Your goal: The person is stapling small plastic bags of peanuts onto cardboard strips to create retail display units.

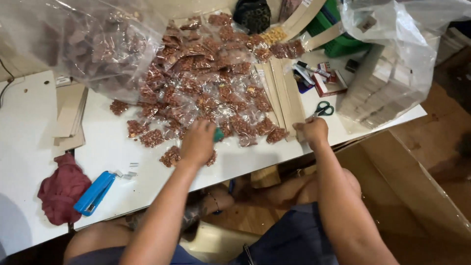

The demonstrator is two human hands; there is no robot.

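Observation:
A heap of small clear packets of brown nuts covers the middle of the white table. My left hand rests at the heap's near edge, closed around a small teal object that I cannot identify. My right hand is to the right, its fingers pinching the near end of long tan cardboard strips that lie beside the heap. A few loose packets lie just left of my left hand.
A blue stapler and loose staples lie near the front edge beside a red cloth. Green-handled scissors, markers and a bagged stack of cards sit at right. A large clear bag of packets lies at left.

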